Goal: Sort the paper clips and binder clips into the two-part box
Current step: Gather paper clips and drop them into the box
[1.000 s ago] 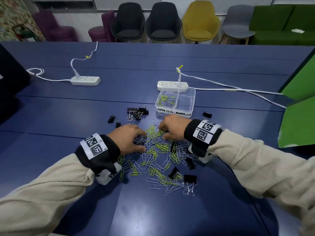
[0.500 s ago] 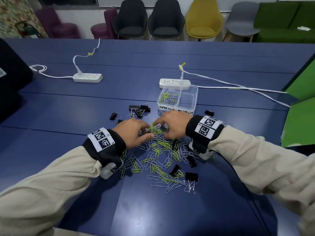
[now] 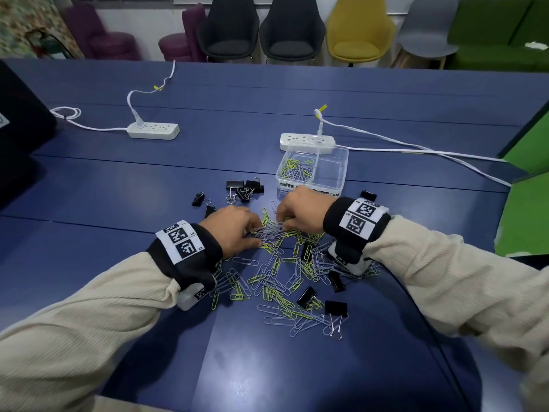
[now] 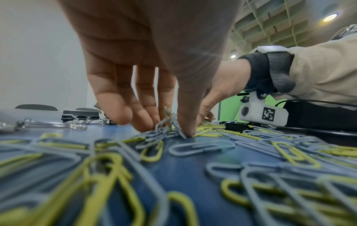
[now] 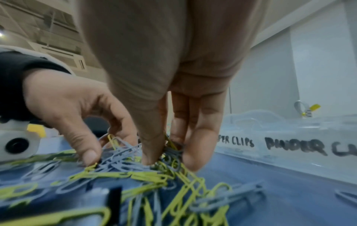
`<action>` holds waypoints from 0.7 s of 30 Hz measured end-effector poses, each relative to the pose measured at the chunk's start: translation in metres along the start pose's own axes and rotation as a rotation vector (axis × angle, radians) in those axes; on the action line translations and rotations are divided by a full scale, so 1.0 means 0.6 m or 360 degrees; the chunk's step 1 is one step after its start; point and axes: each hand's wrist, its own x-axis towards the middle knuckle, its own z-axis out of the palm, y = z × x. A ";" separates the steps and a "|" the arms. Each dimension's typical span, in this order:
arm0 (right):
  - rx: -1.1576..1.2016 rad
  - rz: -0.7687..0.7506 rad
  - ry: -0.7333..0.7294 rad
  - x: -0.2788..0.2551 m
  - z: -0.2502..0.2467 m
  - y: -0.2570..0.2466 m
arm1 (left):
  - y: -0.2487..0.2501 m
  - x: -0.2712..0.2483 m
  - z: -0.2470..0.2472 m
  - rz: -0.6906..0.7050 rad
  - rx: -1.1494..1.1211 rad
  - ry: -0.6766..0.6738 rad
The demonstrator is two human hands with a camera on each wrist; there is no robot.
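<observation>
Raking paper clips (image 3: 274, 233) together on the blue table (image 3: 118, 185), left hand (image 3: 234, 230) and right hand (image 3: 300, 214) both pinching at one grey-and-yellow heap just before the two-part box (image 3: 341, 162). Best squeezed tight, lifted low, dropped into the left compartment marked for paper clips, leaving black binder clips (image 3: 245, 187) out.

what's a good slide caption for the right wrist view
Both hands gather grey and yellow paper clips beside the labelled clear plastic box.
</observation>
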 end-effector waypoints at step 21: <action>0.1990 0.0689 0.0730 0.039 -0.089 0.123 | -0.024 0.015 -0.070 -0.0139 -0.0603 0.0403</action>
